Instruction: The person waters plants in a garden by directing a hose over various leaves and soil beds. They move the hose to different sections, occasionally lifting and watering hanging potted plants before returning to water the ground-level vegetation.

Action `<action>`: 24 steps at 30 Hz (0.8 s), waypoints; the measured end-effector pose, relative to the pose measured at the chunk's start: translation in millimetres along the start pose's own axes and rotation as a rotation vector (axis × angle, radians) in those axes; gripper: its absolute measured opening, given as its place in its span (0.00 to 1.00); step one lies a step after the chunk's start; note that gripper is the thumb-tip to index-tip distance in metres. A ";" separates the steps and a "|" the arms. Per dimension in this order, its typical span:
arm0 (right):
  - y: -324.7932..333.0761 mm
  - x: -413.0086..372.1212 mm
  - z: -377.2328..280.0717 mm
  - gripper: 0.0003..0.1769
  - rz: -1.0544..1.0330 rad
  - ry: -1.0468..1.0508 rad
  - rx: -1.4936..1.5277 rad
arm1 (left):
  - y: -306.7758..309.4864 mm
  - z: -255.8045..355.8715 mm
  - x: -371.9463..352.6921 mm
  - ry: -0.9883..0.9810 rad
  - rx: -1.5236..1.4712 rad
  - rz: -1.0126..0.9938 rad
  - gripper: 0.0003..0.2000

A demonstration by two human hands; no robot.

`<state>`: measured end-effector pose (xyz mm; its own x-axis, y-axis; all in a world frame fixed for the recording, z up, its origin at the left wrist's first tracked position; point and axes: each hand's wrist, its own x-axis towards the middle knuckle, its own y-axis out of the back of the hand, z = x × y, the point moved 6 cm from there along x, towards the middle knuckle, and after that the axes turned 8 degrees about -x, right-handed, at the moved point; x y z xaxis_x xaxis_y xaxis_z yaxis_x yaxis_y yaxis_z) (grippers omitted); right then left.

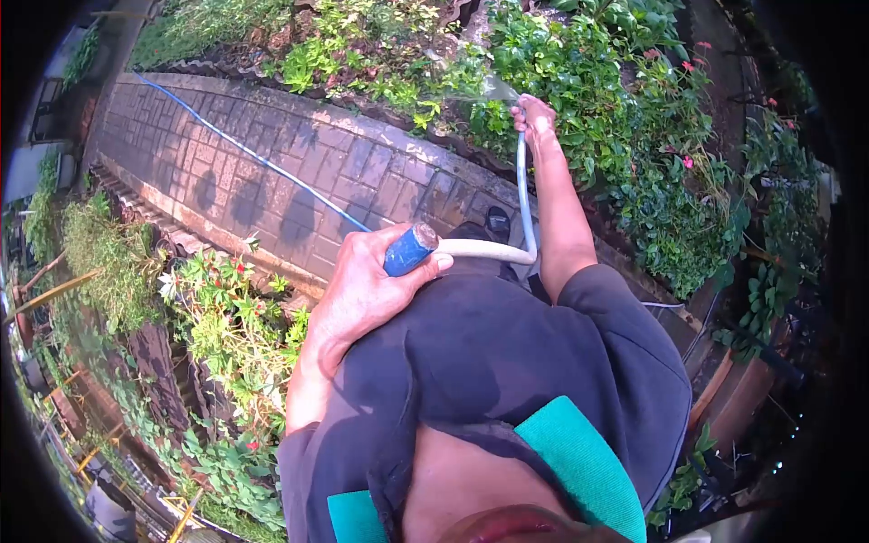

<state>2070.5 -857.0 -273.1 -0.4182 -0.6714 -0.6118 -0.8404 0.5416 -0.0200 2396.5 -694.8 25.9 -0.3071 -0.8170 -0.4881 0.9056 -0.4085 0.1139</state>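
Observation:
Water sprays from the end of a pale blue garden hose [523,181] that my right hand [536,115] grips, arm stretched out toward the leafy plants [552,68]. From there the hose runs down, bends sharply near my waist and passes left to my left hand. My left hand [367,281] is closed in front of my belly around a blue handle [412,251] with a worn brown end; the rest of that tool is hidden. Behind this hand the hose continues as a blue line across the paving.
A brick-paved path [272,185] crosses in front of me, edged by a low kerb [371,136]. Flowering shrubs [235,317] grow on the left, and pink flowers [687,162] on the right. My sandalled foot [497,220] stands on the path.

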 end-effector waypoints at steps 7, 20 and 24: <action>27.7 -33.8 6.3 0.09 0.172 0.038 0.133 | 30.5 6.3 2.2 -0.048 0.039 -0.021 0.12; 142.6 -51.5 -27.2 0.12 0.300 0.081 0.014 | 4.1 27.9 28.3 -0.152 0.019 -0.132 0.13; 158.4 -40.6 -65.3 0.10 0.338 0.166 -0.328 | -11.5 38.5 43.8 -0.175 0.011 -0.146 0.11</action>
<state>1931.8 -777.0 -199.8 -0.7126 -0.5719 -0.4063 -0.7015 0.5731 0.4236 2361.3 -741.5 36.5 -0.4814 -0.8069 -0.3424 0.8452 -0.5308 0.0627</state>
